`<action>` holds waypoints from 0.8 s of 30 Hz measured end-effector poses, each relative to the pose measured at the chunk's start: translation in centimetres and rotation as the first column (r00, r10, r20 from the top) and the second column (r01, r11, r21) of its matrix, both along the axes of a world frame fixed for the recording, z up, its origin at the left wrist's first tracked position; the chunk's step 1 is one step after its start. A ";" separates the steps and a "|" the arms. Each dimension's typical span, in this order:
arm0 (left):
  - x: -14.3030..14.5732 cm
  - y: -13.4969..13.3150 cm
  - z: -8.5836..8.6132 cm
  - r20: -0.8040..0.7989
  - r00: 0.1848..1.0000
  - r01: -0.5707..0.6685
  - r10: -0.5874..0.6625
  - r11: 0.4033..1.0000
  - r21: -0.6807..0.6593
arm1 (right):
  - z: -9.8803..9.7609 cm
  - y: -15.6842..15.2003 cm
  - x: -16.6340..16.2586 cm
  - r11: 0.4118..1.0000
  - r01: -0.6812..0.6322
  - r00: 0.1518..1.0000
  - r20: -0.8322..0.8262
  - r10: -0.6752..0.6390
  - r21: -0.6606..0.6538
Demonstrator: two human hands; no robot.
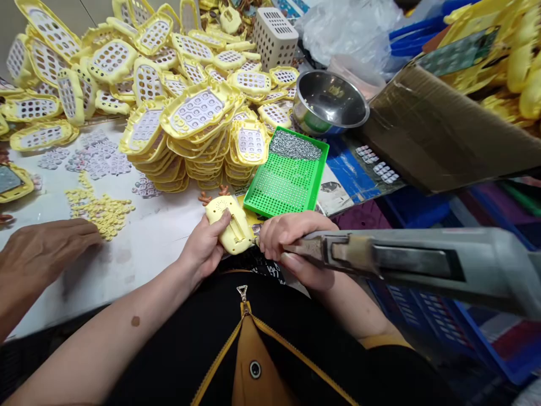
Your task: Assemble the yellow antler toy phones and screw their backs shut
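Observation:
My left hand (207, 242) grips a yellow plastic toy phone case (236, 228) with brown antlers, thumb lying on its back. The back faces up and shows a long battery slot and small screw holes. My right hand (298, 242) is wrapped round the front end of a grey power screwdriver (406, 256), which reaches out to the right. Its tip touches or nearly touches the lower right corner of the case; the fingers partly hide that spot. Just beyond my hands lies a green perforated tray (283, 186), with a heap of small metal screws (295, 145) at its far end.
Stacked yellow shells with keypads (198, 113) stand behind the case. Small yellow pieces (103, 214) lie to the left, near another person's hand (51, 248). A steel bowl (332, 101) and a cardboard box (439, 124) stand at the right, with a white perforated basket (275, 39) behind.

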State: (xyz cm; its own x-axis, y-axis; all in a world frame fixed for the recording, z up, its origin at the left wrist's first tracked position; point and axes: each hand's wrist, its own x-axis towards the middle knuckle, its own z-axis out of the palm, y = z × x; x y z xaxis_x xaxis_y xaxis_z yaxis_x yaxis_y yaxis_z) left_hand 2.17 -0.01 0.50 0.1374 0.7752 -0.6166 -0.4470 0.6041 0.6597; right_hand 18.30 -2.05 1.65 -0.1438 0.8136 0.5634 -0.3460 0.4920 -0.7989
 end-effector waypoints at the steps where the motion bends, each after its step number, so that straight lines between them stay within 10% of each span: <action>1: 0.1 0.0 0.0 -0.009 1.000 0.009 -0.009 1.000 -0.004 | 0.0 -0.1 0.2 1.000 0.010 1.000 -0.001 -0.010 0.003; 8: 0.5 -0.2 0.3 -0.094 0.995 0.033 -0.034 0.999 -0.008 | 1.1 -0.4 1.1 1.000 -0.004 0.996 0.089 0.002 0.023; 13: 0.1 0.0 0.1 -0.058 0.998 -0.037 0.037 0.999 0.006 | 2.1 0.9 4.2 0.968 0.206 0.969 0.106 -0.223 0.145; 24: -0.3 0.4 0.2 0.006 0.997 -0.081 0.081 0.997 -0.015 | -1.3 3.5 7.1 0.849 0.516 0.856 -0.040 -0.515 0.114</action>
State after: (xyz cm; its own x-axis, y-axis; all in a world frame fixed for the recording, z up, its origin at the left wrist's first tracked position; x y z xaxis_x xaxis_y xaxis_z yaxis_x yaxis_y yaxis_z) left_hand 1.86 0.40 0.66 0.0786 0.7746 -0.6275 -0.4992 0.5754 0.6478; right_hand 25.38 1.50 0.32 0.2829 0.6981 0.6577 -0.0225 0.6904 -0.7231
